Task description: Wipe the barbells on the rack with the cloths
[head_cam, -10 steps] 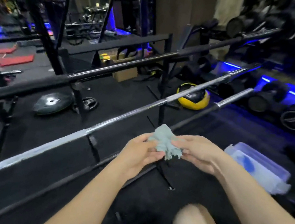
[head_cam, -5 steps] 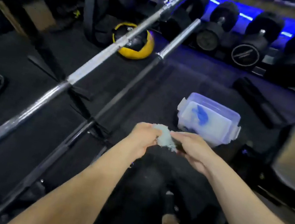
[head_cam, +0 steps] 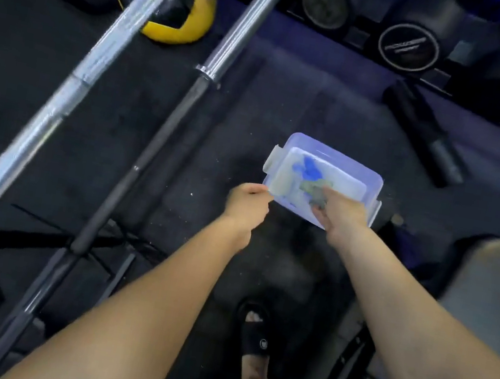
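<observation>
As you lean over the floor, head view: your right hand point(head_cam: 342, 213) pinches 1 pale cloth point(head_cam: 315, 188) inside the clear tub point(head_cam: 372, 180); a blue cloth point(head_cam: 306, 169) lies in there too. Left hand point(head_cam: 248, 204), fingers curled, touches the tub's near-left corner; can't tell if it grips. 2 barbells: silver point(head_cam: 56, 110) & dark point(head_cam: 167, 122), side by side on L. 1 yellow ball point(head_cam: 183, 29) behind.
</observation>
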